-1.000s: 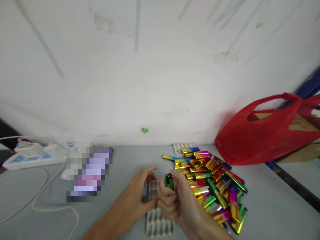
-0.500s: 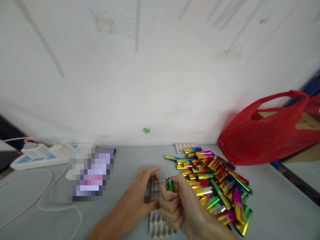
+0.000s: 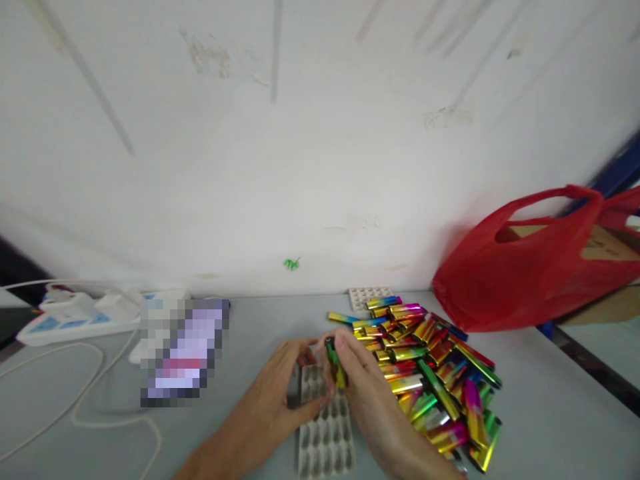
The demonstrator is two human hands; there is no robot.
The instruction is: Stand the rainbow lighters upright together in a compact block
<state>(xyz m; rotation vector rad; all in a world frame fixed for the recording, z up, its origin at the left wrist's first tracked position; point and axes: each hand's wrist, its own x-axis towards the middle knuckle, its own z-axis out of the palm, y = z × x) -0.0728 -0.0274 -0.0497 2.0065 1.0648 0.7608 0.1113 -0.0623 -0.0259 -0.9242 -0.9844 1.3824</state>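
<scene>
A grey tray [image 3: 325,437] with rows of oval pockets lies in front of me. My right hand [image 3: 357,380] is closed round a shiny green-and-gold lighter shell [image 3: 336,363], held upright above the tray's far end with its dark end up. At the tray's left side rests my left hand [image 3: 280,383], thumb and fingers apart, the thumb reaching over the pockets. Its fingertips come close to the right hand; whether they touch the shell I cannot tell. To the right spreads a pile of metallic multicoloured lighter shells [image 3: 435,373].
Against the wall is a second pale holed tray [image 3: 370,293]. A red plastic bag [image 3: 505,287] with cardboard in it stands at right. On the left lie a power strip [image 3: 75,323], a blurred-out phone [image 3: 193,353] and a white cable [image 3: 125,419].
My right hand has turned and loosened its fist, so more of the lighter shell shows, now gold below green. The left hand has stayed nearly in place, its fingertips closer to the right hand.
</scene>
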